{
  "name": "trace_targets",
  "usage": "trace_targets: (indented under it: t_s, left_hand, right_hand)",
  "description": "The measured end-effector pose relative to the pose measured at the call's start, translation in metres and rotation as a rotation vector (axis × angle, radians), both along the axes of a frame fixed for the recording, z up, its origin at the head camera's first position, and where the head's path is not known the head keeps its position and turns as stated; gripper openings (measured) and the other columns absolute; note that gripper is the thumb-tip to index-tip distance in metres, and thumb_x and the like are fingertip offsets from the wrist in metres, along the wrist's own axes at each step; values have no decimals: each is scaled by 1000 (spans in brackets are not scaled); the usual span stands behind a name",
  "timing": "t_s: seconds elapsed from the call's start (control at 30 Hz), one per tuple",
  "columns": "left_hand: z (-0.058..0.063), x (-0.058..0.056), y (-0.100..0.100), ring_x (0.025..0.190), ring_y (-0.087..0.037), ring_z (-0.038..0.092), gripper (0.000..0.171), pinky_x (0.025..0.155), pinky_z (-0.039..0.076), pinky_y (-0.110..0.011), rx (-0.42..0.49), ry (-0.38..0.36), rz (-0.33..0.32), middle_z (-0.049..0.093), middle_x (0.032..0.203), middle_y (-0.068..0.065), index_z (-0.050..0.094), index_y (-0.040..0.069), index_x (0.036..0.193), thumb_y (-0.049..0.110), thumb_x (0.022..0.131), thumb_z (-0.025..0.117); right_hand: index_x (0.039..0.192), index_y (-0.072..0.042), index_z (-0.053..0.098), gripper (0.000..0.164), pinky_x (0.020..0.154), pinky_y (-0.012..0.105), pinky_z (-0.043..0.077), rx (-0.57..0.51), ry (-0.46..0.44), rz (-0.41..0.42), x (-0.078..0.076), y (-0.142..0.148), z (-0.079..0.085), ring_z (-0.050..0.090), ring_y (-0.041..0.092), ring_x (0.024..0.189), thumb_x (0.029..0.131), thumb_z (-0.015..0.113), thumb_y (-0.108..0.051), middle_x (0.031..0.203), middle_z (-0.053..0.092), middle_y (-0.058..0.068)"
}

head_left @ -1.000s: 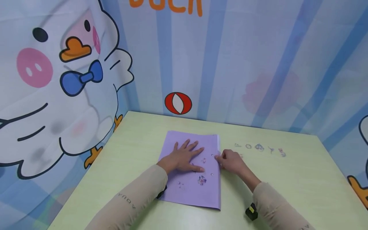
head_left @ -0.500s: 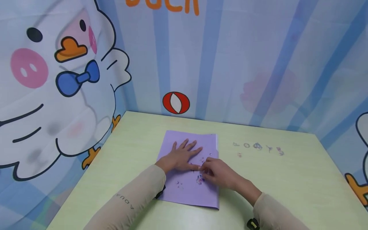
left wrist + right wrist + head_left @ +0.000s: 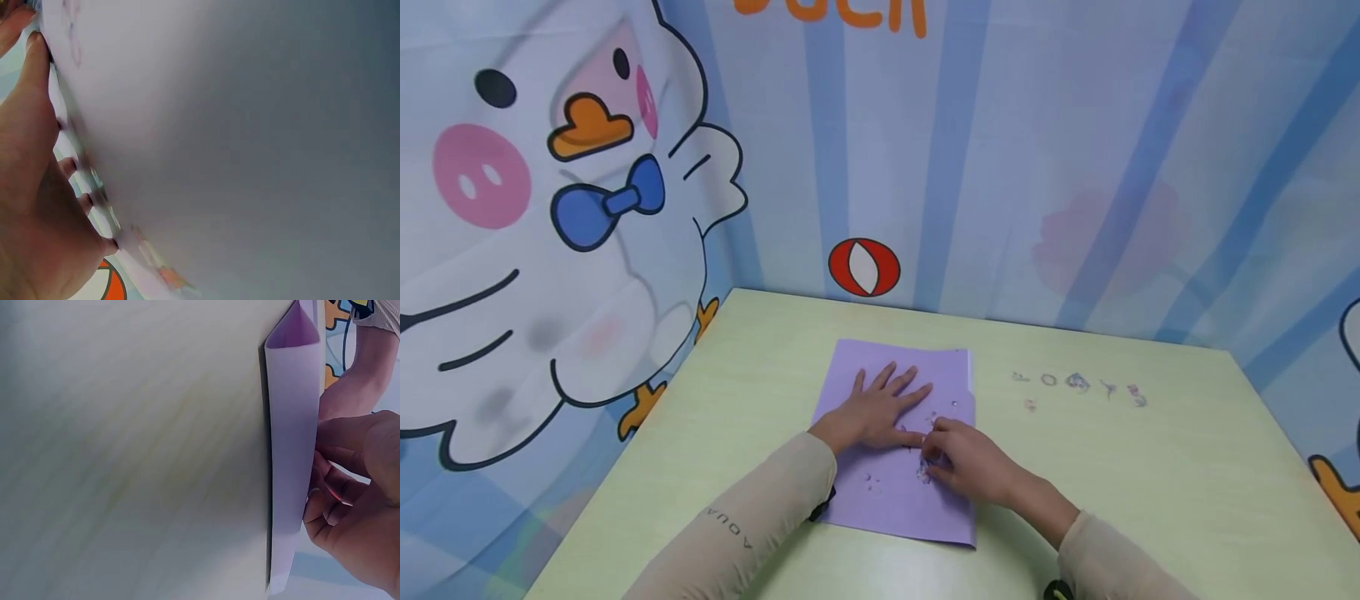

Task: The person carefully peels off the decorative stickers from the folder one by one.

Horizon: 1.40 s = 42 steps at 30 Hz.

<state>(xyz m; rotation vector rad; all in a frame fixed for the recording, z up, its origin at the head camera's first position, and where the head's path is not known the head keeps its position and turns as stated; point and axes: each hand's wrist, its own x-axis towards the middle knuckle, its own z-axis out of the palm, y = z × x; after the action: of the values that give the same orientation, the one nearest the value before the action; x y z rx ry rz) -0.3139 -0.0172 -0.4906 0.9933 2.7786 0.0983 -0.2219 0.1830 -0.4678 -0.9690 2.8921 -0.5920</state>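
One folder point(image 3: 898, 504) on bench point(image 3: 1112, 475). I see left hand point(image 3: 874, 417) spread on it, fingers straight; right hand point(image 3: 973, 460) curled, grip cannot tell. Folder could slide if left hand eases; gaping edge point(image 3: 292, 425) could crease under hard push.

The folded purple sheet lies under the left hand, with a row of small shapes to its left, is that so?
Not quite: the head view shows the row of small shapes to the right of the folded purple sheet, which does lie under the left hand.
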Motion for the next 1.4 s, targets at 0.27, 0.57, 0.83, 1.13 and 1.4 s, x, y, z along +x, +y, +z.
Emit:
trace_targets:
  t_s: [0.27, 0.57, 0.83, 1.13, 1.4]
  left_hand:
    - [0, 0, -1, 164, -36, 2, 90, 123, 10, -73, 5, 0, -3, 8, 179, -1, 19, 35, 171, 77, 97, 51]
    - [-1, -1, 0, 164, -36, 3, 91, 123, 9, -73, 17, 1, -1, 8, 179, 0, 20, 35, 171, 78, 97, 51]
    - [1, 0, -1, 164, -36, 1, 91, 123, 7, -72, 19, -16, 2, 7, 179, -1, 19, 36, 171, 77, 97, 52]
    - [0, -1, -1, 164, -36, 2, 93, 123, 8, -73, 20, -16, 11, 8, 179, -1, 20, 35, 171, 79, 95, 52]
    - [2, 1, -1, 164, -36, 0, 93, 123, 7, -73, 32, -27, 2, 7, 179, -1, 20, 35, 171, 79, 96, 52]
  right_hand:
    - [99, -9, 74, 13, 84, 36, 56, -48, -38, -19, -2, -1, -1, 62, 15, 90, 90, 82, -6, 96, 62, -3]
    - [99, -13, 69, 17, 76, 31, 53, -139, -128, -31, -4, 1, -2, 59, 10, 82, 92, 76, 1, 90, 65, -7]
    - [100, -11, 74, 16, 78, 30, 55, -166, -131, -21, -1, 3, 3, 60, 7, 83, 95, 72, 4, 91, 69, -7]
    - [100, -13, 76, 17, 75, 29, 52, -264, -115, -10, -2, 14, 9, 58, 10, 84, 95, 72, 2, 93, 64, -7]
    - [102, -13, 76, 5, 77, 28, 56, -302, -209, -48, -3, 23, 14, 64, 8, 86, 99, 72, -11, 94, 72, -8]
